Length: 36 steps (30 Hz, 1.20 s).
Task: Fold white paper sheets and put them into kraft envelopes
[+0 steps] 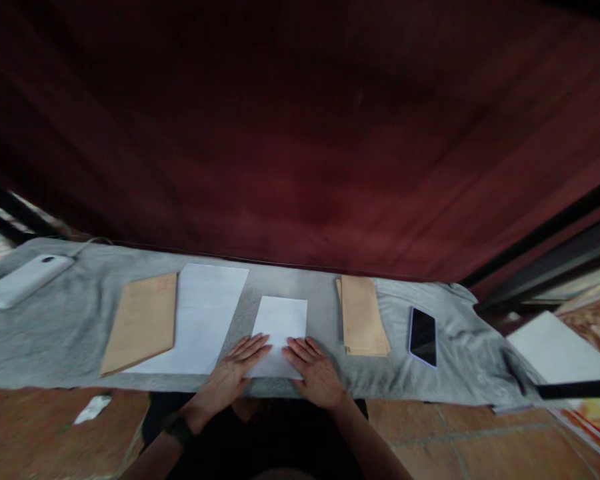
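Observation:
In front of me a small white sheet of paper (280, 319), probably folded, lies flat on the grey cloth. My left hand (243, 360) rests on its left edge with fingers stretched out. Across from it, my right hand (313, 367) presses flat on the right edge, fingers extended too. Neither hand grips anything. Just left of the paper lie larger white sheets (213, 313), partly covered by a brown envelope (147, 320). To the right is a small stack of narrow brown envelopes (363, 317).
A phone (423, 337) with a dark screen lies right of the envelopes. At far left is a white device (27, 280) with a cable. The grey cloth (455, 320) covers the narrow table, which meets a dark red panel (300, 167). A white scrap (93, 409) lies on the tiled floor.

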Each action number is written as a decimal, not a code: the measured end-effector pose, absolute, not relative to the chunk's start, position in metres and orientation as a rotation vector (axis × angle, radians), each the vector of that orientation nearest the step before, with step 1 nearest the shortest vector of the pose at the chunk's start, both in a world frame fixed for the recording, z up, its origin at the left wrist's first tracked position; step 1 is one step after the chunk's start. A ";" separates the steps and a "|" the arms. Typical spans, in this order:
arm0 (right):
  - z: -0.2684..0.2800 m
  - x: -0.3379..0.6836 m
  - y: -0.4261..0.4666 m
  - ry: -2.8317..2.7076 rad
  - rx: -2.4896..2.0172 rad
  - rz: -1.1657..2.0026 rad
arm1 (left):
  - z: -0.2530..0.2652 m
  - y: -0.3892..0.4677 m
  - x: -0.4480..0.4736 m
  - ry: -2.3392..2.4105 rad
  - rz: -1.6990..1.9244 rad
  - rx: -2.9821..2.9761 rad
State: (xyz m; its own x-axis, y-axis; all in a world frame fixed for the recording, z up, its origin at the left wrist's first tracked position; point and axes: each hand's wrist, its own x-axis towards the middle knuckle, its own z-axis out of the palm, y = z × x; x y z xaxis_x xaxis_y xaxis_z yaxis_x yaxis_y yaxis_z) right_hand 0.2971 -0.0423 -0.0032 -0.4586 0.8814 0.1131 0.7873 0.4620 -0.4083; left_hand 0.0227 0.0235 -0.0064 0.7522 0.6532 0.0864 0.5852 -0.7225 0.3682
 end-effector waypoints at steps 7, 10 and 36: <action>-0.002 0.299 -0.056 -2.315 -1.390 0.447 | -0.006 0.019 0.008 0.876 0.469 2.665; 0.023 0.300 -0.053 -2.140 -1.334 0.529 | 0.011 0.016 0.014 0.910 0.693 2.511; -0.031 0.222 0.036 -2.102 -1.630 0.086 | -0.009 0.079 0.069 1.623 0.777 1.512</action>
